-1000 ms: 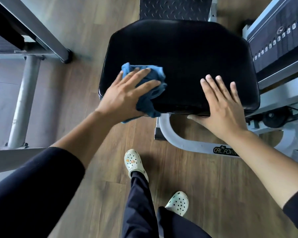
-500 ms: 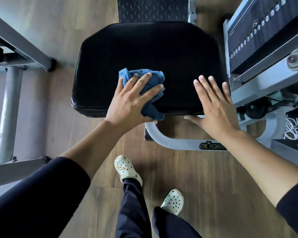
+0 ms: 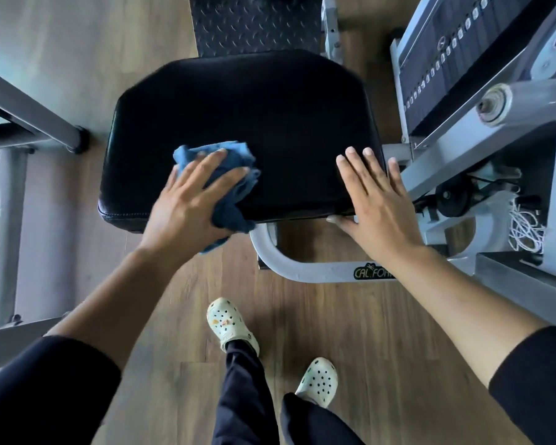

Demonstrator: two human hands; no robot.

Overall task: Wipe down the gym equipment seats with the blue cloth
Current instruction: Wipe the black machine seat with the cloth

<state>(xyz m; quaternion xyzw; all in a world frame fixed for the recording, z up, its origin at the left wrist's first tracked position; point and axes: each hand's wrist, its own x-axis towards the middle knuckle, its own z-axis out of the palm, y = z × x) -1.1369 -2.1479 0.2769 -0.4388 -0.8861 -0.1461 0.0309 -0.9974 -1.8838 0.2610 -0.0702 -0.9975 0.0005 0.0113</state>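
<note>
- The cloth (image 3: 235,162) lay bunched on the near-left part of the seat (image 3: 254,117), one end hanging over the front edge.
- The left hand (image 3: 190,210) pressed it down with straight, spread fingers, not clenched round it.
- The right hand (image 3: 376,203) lay flat and released on the near-right corner, holding nothing.
- Wiping seemed under way along the front strip. The gloss did not show whether the middle and far part had been done, and no other seat was in view.
- A second earlier the cloth had sat nearer the left corner. It had since moved right along the front edge, while the right hand had kept its corner.
</note>
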